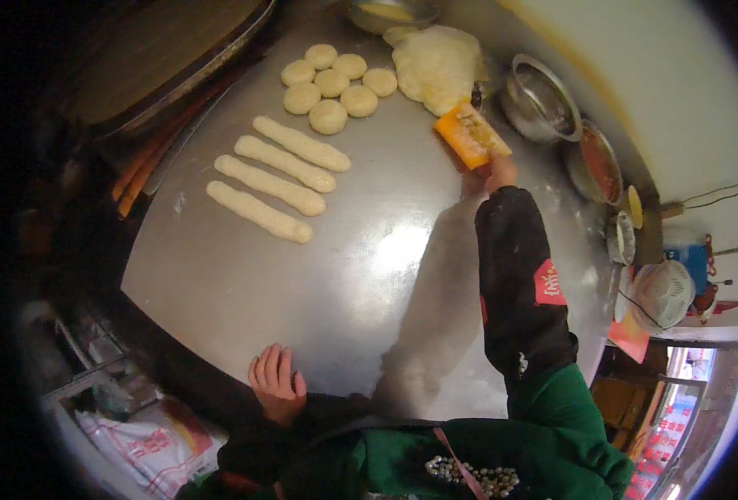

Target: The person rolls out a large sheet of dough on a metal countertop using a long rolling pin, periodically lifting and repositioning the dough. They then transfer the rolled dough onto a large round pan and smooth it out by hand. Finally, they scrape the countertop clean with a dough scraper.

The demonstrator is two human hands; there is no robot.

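Observation:
My right hand (500,174) reaches to the back right and grips the edge of an orange, flour-dusted scraper-like piece (472,135). That piece touches or lies close to a mass of dough under clear plastic (437,65). My left hand (276,382) rests with nothing in it at the near edge of the steel worktop (356,300), its fingers slightly apart. Four long dough strips (269,184) lie side by side, slanted, left of the middle. Beyond them sits a cluster of several round dough pieces (331,83).
Metal bowls (540,100) line the back right edge, one with reddish contents (600,162). A white plastic basket (664,294) is at the far right. Wooden sticks (156,156) and a large round pan (175,62) lie at the left. A printed sack (150,444) is below left.

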